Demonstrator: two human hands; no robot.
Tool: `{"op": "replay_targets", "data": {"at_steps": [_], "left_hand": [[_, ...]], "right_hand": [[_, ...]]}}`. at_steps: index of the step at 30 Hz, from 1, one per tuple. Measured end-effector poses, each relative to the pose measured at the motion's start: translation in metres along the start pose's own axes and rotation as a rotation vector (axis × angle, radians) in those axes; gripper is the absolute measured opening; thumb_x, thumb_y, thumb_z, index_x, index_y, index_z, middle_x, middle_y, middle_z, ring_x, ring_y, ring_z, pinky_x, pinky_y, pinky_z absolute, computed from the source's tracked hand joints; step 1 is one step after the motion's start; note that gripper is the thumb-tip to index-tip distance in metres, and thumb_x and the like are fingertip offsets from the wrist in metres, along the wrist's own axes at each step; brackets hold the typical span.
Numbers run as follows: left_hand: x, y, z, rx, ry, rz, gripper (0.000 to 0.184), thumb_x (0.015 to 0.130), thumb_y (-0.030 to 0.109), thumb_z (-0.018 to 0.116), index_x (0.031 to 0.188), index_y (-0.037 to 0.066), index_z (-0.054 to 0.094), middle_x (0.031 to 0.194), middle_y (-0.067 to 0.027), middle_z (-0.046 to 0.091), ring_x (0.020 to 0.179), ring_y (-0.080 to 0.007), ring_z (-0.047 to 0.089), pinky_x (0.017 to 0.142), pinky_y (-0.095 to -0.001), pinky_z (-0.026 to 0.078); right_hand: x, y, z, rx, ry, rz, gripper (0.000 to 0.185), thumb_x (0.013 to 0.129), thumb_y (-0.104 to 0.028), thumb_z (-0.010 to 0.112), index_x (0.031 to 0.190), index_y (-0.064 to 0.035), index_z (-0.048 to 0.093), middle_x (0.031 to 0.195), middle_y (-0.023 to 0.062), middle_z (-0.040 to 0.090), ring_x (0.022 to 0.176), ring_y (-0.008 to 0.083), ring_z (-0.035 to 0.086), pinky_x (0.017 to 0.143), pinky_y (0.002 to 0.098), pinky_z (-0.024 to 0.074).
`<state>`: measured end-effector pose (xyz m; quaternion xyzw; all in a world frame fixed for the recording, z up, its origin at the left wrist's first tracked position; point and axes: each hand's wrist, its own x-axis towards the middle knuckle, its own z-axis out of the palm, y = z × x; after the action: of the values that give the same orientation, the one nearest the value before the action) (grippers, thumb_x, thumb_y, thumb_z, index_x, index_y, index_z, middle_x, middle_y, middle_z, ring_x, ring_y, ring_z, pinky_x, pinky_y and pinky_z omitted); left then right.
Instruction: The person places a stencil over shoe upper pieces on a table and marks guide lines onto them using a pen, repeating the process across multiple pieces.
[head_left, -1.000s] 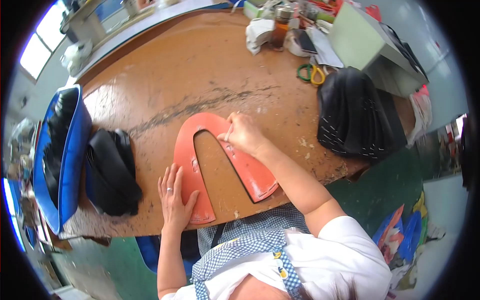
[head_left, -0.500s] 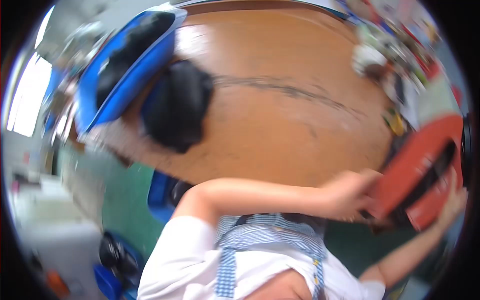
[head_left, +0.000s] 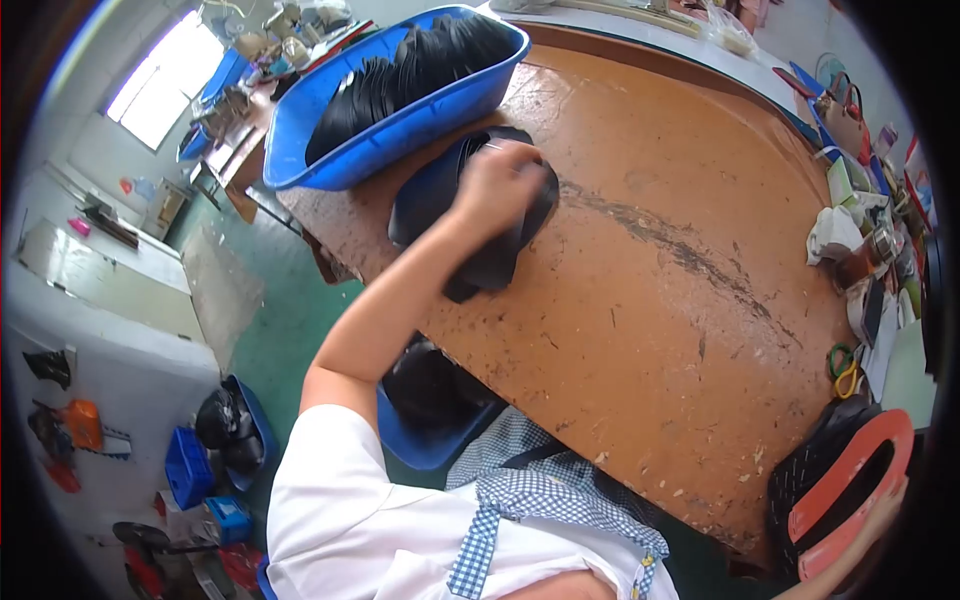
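Note:
My left hand (head_left: 497,188) is over a stack of flat black pieces (head_left: 432,205) on the table, its fingers bent in on the far edge of the top piece. Some motion blur covers the fingertips. At the lower right, my right hand (head_left: 880,512) grips the outer edge of a red-orange U-shaped panel (head_left: 812,500). Beneath that panel lies dark black material (head_left: 795,475) with light marks, by the table's near right corner.
A blue tub (head_left: 350,165) full of black pieces stands at the table's far left. Green and yellow scissors (head_left: 846,372) lie at the right edge, near bottles and cloths. Another blue tub (head_left: 425,440) sits below the table (head_left: 640,370).
My left hand has left the red-orange panel and reached across to the black stack. The panel is lower now, with my right hand still on it. The view has turned left.

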<state>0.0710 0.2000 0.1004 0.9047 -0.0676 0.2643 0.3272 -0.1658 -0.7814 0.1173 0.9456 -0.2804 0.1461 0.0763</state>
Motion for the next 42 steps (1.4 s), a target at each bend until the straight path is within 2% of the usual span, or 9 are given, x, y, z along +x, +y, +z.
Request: {"op": "replay_targets", "data": {"at_steps": [3,6,11,17,22,27,33,38,42], "left_hand": [[0.05,-0.111,-0.047,0.444,-0.051,-0.2,0.043,0.094,0.036,0.077,0.12,0.002,0.079,0.115,-0.0222,0.077,0.112,-0.0339,0.074,0.103,-0.0424,0.056],[0.07,-0.172,-0.069,0.039,-0.383,-0.773,0.066,0.087,0.055,0.086,0.125,0.002,0.079,0.109,-0.0123,0.076,0.101,-0.0295,0.07,0.096,-0.039,0.053],[0.079,-0.169,-0.076,-0.287,-0.381,-0.794,0.062,0.081,0.048,0.095,0.123,0.004,0.081,0.101,-0.0048,0.073,0.09,-0.0165,0.064,0.083,-0.0336,0.049],[0.088,-0.174,-0.062,-0.168,-0.37,-0.644,0.055,0.081,0.042,0.093,0.116,0.002,0.082,0.101,-0.0099,0.077,0.091,-0.0166,0.07,0.083,-0.0336,0.054],[0.076,-0.126,-0.07,0.439,-0.212,-0.299,0.063,0.081,0.052,0.087,0.119,0.001,0.081,0.113,-0.018,0.079,0.114,-0.0311,0.074,0.104,-0.0387,0.055],[0.067,-0.089,-0.072,0.67,-0.123,-0.22,0.067,0.081,0.05,0.088,0.125,0.002,0.073,0.118,-0.0193,0.075,0.123,-0.0336,0.069,0.108,-0.0419,0.053],[0.033,0.063,-0.117,-0.036,-0.167,-0.012,0.057,0.077,0.026,0.095,0.119,0.0,0.067,0.112,-0.0133,0.074,0.105,-0.0191,0.07,0.095,-0.0341,0.056],[-0.042,0.153,-0.129,-0.636,-0.239,0.078,0.059,0.071,0.018,0.099,0.113,-0.008,0.067,0.101,-0.0109,0.072,0.096,-0.0188,0.07,0.085,-0.0267,0.055],[-0.049,0.158,-0.092,-1.199,-0.428,0.233,0.067,0.073,0.023,0.097,0.121,-0.01,0.064,0.102,-0.0118,0.071,0.097,-0.0171,0.069,0.084,-0.0244,0.052]], "right_hand": [[-0.076,-0.192,-0.139,0.102,0.321,-0.097,0.034,0.099,-0.015,0.077,0.12,0.0109,0.07,0.112,0.0276,0.075,0.1,0.0358,0.072,0.093,0.043,0.0582],[-0.1,-0.238,-0.189,0.338,0.402,-0.363,0.029,0.098,-0.01,0.078,0.118,0.0101,0.071,0.11,0.0257,0.075,0.097,0.0356,0.073,0.092,0.0414,0.0585],[-0.138,-0.298,-0.259,0.393,0.331,-0.36,0.026,0.1,-0.012,0.076,0.12,0.0049,0.072,0.113,0.0241,0.075,0.101,0.0352,0.073,0.095,0.0397,0.0587],[-0.09,-0.223,-0.133,1.091,0.088,-0.187,0.048,0.113,-0.026,0.053,0.155,-0.0037,0.056,0.165,0.0146,0.046,0.155,0.0276,0.041,0.127,0.0426,0.033],[-0.124,-0.355,-0.031,1.591,-0.248,0.088,0.032,0.105,-0.012,0.069,0.135,0.0002,0.067,0.132,0.009,0.068,0.125,0.0179,0.062,0.113,0.0327,0.045],[-0.17,-0.412,0.035,1.29,-0.232,-0.106,0.023,0.107,-0.001,0.06,0.129,0.004,0.065,0.127,0.0076,0.069,0.117,0.0139,0.063,0.107,0.0299,0.0478],[-0.183,-0.399,-0.033,1.897,-0.239,0.171,0.029,0.105,-0.006,0.064,0.133,0.0043,0.06,0.123,0.0081,0.067,0.105,0.0147,0.065,0.093,0.0264,0.053],[-0.163,-0.32,-0.033,2.443,-0.301,-0.253,0.027,0.104,-0.009,0.065,0.126,0.0028,0.057,0.103,0.0076,0.055,0.078,0.0144,0.057,0.064,0.0226,0.0487],[-0.151,-0.302,-0.051,2.667,-0.485,-0.443,0.019,0.105,-0.008,0.064,0.121,0.0021,0.058,0.101,0.0091,0.053,0.08,0.0164,0.057,0.065,0.0247,0.05]]}}
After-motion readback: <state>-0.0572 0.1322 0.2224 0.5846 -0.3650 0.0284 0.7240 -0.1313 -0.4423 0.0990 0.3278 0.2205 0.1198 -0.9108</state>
